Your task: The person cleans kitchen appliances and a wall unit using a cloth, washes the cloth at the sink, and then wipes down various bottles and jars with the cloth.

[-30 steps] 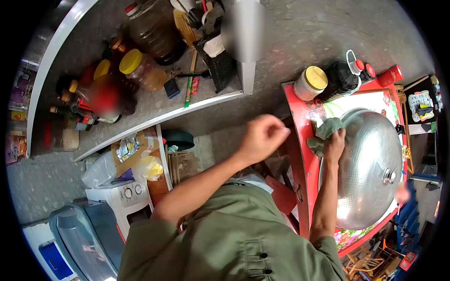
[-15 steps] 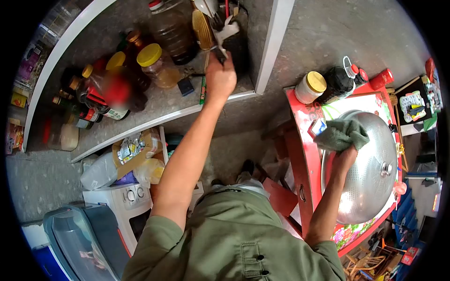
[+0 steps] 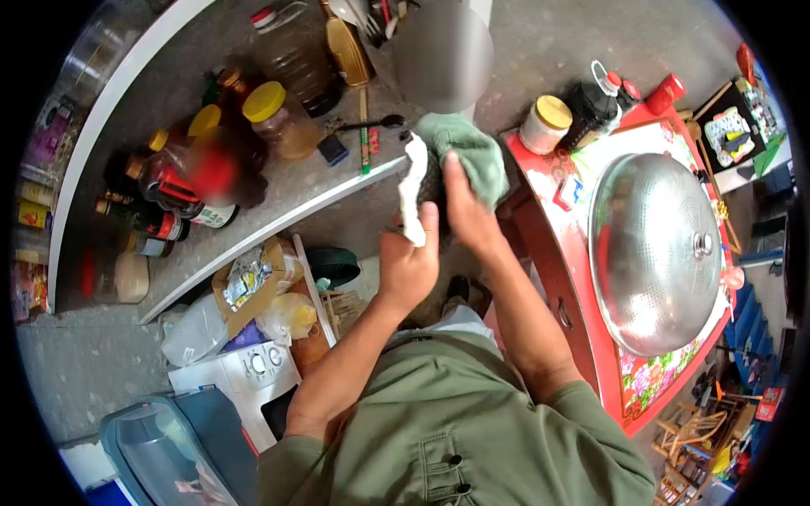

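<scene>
Left hand (image 3: 409, 268) curls round the lower end of a dark item (image 3: 434, 181) with a white strip (image 3: 412, 190), held between shelf (image 3: 291, 205) and bench (image 3: 553, 211); right hand (image 3: 472, 221) grips green cloth (image 3: 472, 156) beside it. Steady grip, cloth flat, folds clear of the strip: that suits wiping.

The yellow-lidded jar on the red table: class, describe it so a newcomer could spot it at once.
Find the red table bearing the big metal dome. At its wall-side corner, beside a dark bottle, stands the jar. Its yellow lid sets it apart from its red-capped neighbour.
</scene>
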`<move>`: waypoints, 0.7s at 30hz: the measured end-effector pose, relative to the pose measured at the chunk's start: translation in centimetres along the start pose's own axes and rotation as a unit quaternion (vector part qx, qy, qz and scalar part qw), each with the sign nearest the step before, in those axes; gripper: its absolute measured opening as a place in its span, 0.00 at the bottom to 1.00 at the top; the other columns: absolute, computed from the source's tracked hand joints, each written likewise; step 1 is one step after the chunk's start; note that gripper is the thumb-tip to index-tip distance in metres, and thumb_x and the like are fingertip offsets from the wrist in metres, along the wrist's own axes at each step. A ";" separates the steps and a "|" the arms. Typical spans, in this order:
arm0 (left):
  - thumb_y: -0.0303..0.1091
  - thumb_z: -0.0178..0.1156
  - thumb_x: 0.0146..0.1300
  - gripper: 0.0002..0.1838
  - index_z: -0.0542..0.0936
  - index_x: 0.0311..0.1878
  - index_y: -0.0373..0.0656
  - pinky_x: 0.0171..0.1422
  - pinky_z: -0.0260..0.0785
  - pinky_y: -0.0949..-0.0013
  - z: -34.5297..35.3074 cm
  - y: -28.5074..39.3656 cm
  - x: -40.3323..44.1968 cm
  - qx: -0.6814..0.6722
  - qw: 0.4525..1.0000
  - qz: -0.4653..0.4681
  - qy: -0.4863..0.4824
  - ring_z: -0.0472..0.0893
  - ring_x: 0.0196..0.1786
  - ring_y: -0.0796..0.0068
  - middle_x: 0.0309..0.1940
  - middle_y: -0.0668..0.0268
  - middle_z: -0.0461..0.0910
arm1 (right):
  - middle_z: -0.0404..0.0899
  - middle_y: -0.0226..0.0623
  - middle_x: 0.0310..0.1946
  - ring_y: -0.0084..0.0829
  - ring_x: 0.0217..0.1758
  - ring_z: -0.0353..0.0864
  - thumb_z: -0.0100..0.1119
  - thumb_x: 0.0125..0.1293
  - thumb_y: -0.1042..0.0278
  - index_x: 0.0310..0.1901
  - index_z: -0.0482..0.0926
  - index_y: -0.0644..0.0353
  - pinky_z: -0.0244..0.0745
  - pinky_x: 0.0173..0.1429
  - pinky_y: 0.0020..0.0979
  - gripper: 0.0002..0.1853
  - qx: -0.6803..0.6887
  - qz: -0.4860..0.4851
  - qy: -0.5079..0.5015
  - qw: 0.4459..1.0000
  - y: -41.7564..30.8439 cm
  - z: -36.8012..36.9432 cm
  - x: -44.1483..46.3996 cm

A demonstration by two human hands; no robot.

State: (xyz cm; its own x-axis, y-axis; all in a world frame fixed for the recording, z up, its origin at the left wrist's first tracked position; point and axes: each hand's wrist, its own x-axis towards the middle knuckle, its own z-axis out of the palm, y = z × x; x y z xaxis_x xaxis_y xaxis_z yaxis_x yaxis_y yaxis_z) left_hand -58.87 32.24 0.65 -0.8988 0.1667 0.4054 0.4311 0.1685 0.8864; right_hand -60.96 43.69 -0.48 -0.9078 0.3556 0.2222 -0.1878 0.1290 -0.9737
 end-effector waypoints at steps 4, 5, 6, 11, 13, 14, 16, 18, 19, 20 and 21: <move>0.35 0.51 0.73 0.19 0.70 0.61 0.33 0.61 0.64 0.66 -3.5 -1.3 1.6 -0.074 0.995 -0.050 0.040 0.74 0.54 0.69 0.53 0.59 0.76 | 0.79 0.41 0.52 0.31 0.56 0.76 0.41 0.74 0.46 0.56 0.76 0.63 0.65 0.64 0.33 0.27 0.263 0.273 -0.150 0.913 1.4 -1.5 0.6; 0.35 0.52 0.73 0.19 0.70 0.61 0.33 0.63 0.62 0.67 -4.0 -2.3 2.1 -0.122 0.990 -0.041 0.063 0.73 0.55 0.70 0.54 0.61 0.75 | 0.76 0.42 0.58 0.33 0.60 0.75 0.44 0.73 0.47 0.61 0.74 0.61 0.63 0.69 0.37 0.27 0.369 0.353 -0.182 0.840 1.8 -1.5 -0.4; 0.35 0.52 0.73 0.19 0.71 0.60 0.32 0.62 0.62 0.68 -4.2 -2.7 2.7 -0.169 0.981 -0.053 0.076 0.74 0.55 0.71 0.54 0.61 0.76 | 0.75 0.41 0.60 0.35 0.61 0.75 0.43 0.73 0.46 0.61 0.73 0.59 0.63 0.70 0.40 0.27 0.422 0.367 -0.172 0.811 2.0 -1.2 -1.7; 0.36 0.52 0.73 0.17 0.74 0.54 0.31 0.59 0.65 0.67 -2.5 -2.9 3.8 -0.124 0.983 -0.028 0.130 0.76 0.51 0.71 0.49 0.61 0.79 | 0.71 0.39 0.64 0.41 0.64 0.72 0.42 0.71 0.41 0.67 0.66 0.56 0.57 0.73 0.46 0.32 0.574 0.273 -0.071 0.768 1.6 0.4 -8.1; 0.37 0.52 0.73 0.17 0.75 0.53 0.30 0.55 0.68 0.65 -0.5 -3.7 3.8 -0.034 0.985 0.014 0.167 0.79 0.46 0.68 0.45 0.58 0.81 | 0.69 0.37 0.65 0.40 0.64 0.72 0.46 0.71 0.42 0.67 0.64 0.55 0.61 0.70 0.45 0.31 0.477 0.290 -0.018 0.829 3.5 -0.2 -9.9; 0.38 0.51 0.73 0.16 0.76 0.48 0.31 0.45 0.70 0.61 0.9 -1.6 3.6 -0.013 0.986 0.046 0.159 0.80 0.36 0.62 0.35 0.55 0.82 | 0.71 0.37 0.63 0.36 0.62 0.73 0.49 0.71 0.44 0.66 0.65 0.56 0.68 0.66 0.43 0.30 0.425 0.278 0.027 0.861 3.6 -0.2 -9.8; 0.37 0.52 0.71 0.13 0.77 0.40 0.35 0.31 0.67 0.55 4.1 -2.1 2.4 0.103 0.983 0.105 0.109 0.78 0.27 0.48 0.27 0.50 0.78 | 0.74 0.35 0.58 0.30 0.58 0.74 0.45 0.74 0.44 0.63 0.68 0.60 0.70 0.62 0.36 0.29 0.346 0.239 0.151 0.895 4.5 -0.4 -8.5; 0.35 0.54 0.69 0.10 0.77 0.41 0.37 0.33 0.71 0.56 7.2 -3.2 0.6 -0.016 0.997 0.079 -0.004 0.81 0.31 0.47 0.28 0.50 0.79 | 0.76 0.34 0.52 0.26 0.53 0.74 0.41 0.75 0.43 0.58 0.72 0.62 0.69 0.59 0.31 0.28 0.300 0.209 0.240 0.899 6.3 -2.4 -7.1; 0.32 0.58 0.66 0.10 0.77 0.45 0.36 0.42 0.74 0.56 8.4 -3.4 -0.3 -0.052 0.995 0.029 -0.075 0.81 0.40 0.45 0.36 0.48 0.80 | 0.78 0.33 0.49 0.25 0.49 0.76 0.40 0.75 0.42 0.56 0.74 0.61 0.71 0.57 0.30 0.28 0.325 0.187 0.242 0.895 7.0 -3.8 -6.6; 0.33 0.61 0.62 0.15 0.75 0.50 0.37 0.49 0.73 0.56 9.5 -3.7 -0.7 -0.029 0.990 0.082 -0.112 0.79 0.47 0.45 0.44 0.47 0.78 | 0.78 0.33 0.49 0.25 0.49 0.76 0.41 0.74 0.41 0.56 0.74 0.60 0.71 0.56 0.30 0.28 0.333 0.206 0.248 0.886 8.1 -5.5 -6.7; 0.34 0.64 0.59 0.22 0.74 0.55 0.38 0.57 0.71 0.55 10.1 -3.6 -0.8 -0.006 0.980 0.133 -0.148 0.76 0.54 0.44 0.51 0.45 0.75 | 0.78 0.33 0.49 0.25 0.50 0.77 0.41 0.74 0.40 0.56 0.75 0.59 0.72 0.56 0.30 0.29 0.342 0.225 0.254 0.876 8.4 -6.9 -6.7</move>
State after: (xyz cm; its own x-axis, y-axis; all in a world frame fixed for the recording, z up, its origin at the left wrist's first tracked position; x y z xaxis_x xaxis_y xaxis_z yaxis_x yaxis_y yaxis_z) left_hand -58.90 41.32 -5.14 -0.6912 0.4775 0.5424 0.6451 0.0696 0.7609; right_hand -53.90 48.74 -9.83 -0.6960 0.6164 -0.3682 -0.1911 -0.6534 -0.7325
